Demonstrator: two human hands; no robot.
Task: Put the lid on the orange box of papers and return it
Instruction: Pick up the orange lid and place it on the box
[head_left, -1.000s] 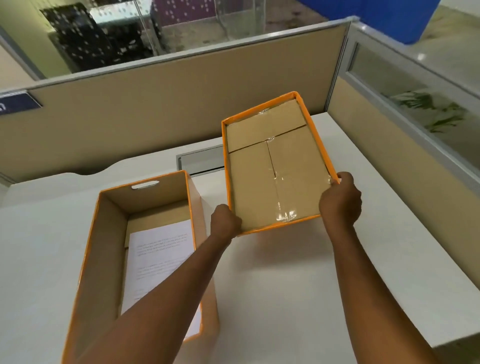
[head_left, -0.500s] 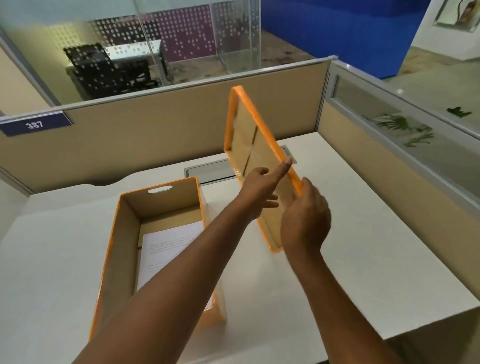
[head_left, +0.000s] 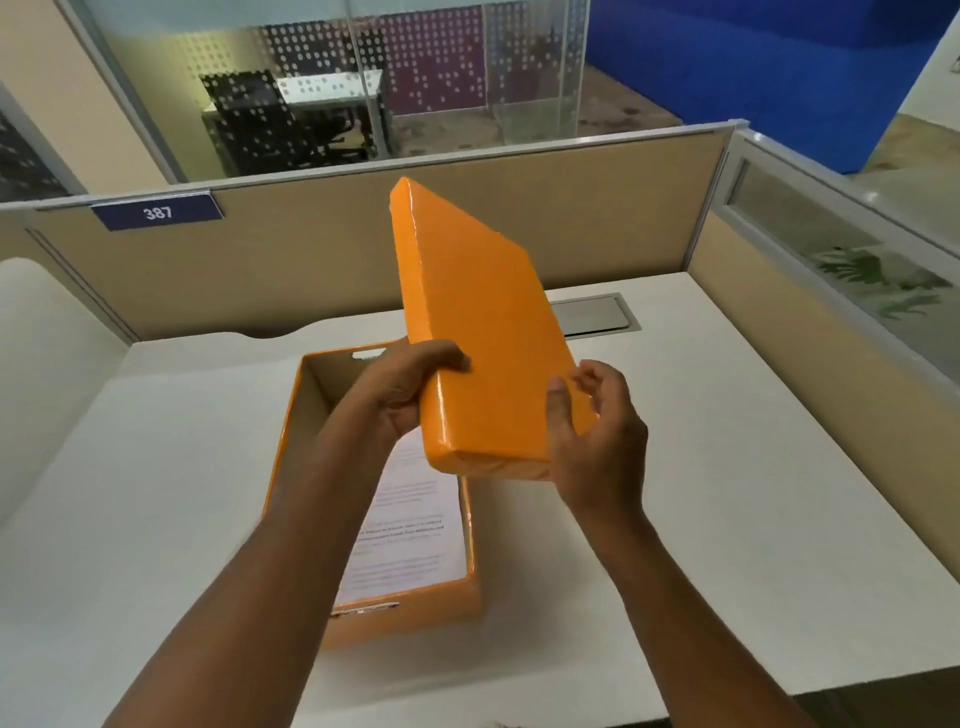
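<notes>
beige cubicle partitions are closing in the white desk (head_left: 675, 467) on its far and right sides, a number plate (head_left: 157, 212) reading 387 is sitting on the far partition at the left, and a grey cable hatch (head_left: 597, 314) is lying flush in the desk's far part.

you are holding the orange lid (head_left: 483, 332) in the air, tilted steeply with its glossy top face turned toward you and its far end raised highest. your left hand (head_left: 410, 387) is clamped on the lid's left long edge near the low end, fingers curled over the rim onto the top face. your right hand (head_left: 597, 447) is cupping the lid's near right corner, thumb pressed on the top face and the other fingers spread loosely, tips partly lifted off the edge.

the orange box (head_left: 395, 608) is sitting open on the desk, below and to the left of the lid, partly hidden by your left forearm. the papers (head_left: 410, 535) are lying inside it, printed sheet uppermost, and a handle slot is showing in its far wall.

as for progress, you are early on: the lid is in hand and looks to be facing the right way for closing, but it is not over the opening yet. what is remaining, as i am judging it, is levelling the lid, shifting it left and nearer over the box, seating the rim all round, and then carrying the closed box back. where it belongs is not showing.
</notes>
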